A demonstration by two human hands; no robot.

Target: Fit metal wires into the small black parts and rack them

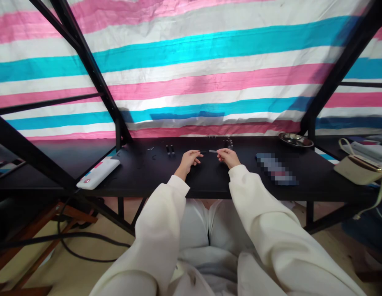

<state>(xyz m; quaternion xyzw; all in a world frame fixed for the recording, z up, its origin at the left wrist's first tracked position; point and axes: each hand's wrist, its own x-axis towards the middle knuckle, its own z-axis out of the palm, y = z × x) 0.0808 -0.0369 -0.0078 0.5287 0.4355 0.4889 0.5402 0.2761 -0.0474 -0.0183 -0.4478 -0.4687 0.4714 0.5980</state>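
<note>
At the table [209,185], the left hand [187,161] pinches a thin dark piece [203,152], the right hand [224,157] a silver-tipped piece [213,151], with small dark parts [170,150] lying left of both.

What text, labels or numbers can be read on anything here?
Nothing is legible.
White rectangular box on the black table: pink and blue marks, too small to read.
Long pixelated object: blurred, unreadable.
Beige pouch with gold clasp: no legible text.
Thin silver rod in the right hand: too small to tell.
</note>
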